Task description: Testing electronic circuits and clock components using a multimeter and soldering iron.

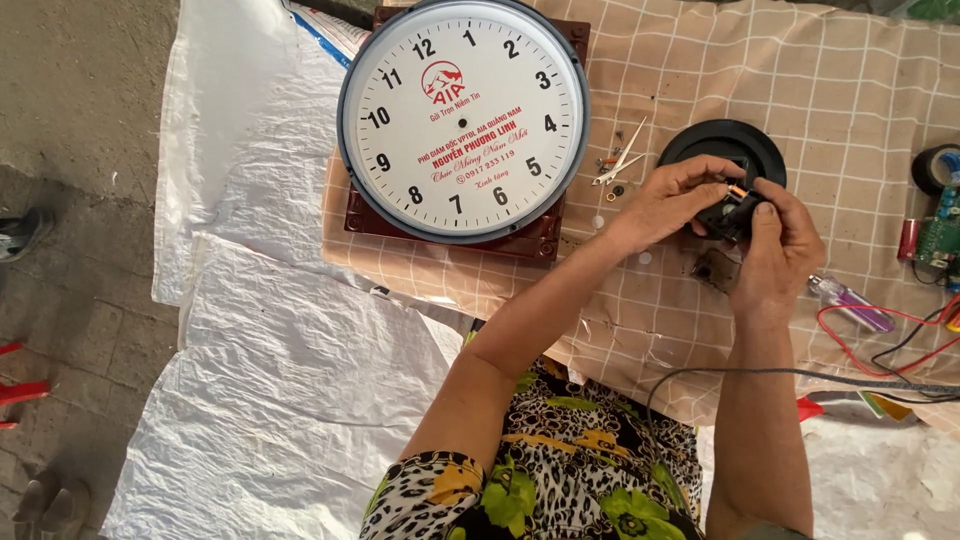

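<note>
One small black clock mechanism (735, 212), held above the checked cloth (840, 90) between both hands, just in front of one round black cover (722, 143) lying flat; holding it raised off the cloth appears to keep its small parts facing the person. Left hand (672, 200): fingers curled closed around the left side of the mechanism, fingertips at a small copper-coloured part (737, 190) on its top edge. Right hand (778, 235): closed on the right side of the mechanism, thumb pressed on its face, seemingly steadying it. One round wall clock (463, 118), white face, dark rim, no hands on it, resting face up on one dark red square base (540, 240), well left of the hands and out of their way. One set of loose clock hands with a few small washers (620, 165), gathered on the cloth between the wall clock and the black cover, near the left hand. One roll of black tape (935, 165), one green circuit board (940, 235), one pale purple lighter (850, 300), red wires (850, 335) (number not clear) and one grey cable (800, 375) lie to the right, within reach. White plastic sheets (300, 380), at least two, cover the ground beneath
</note>
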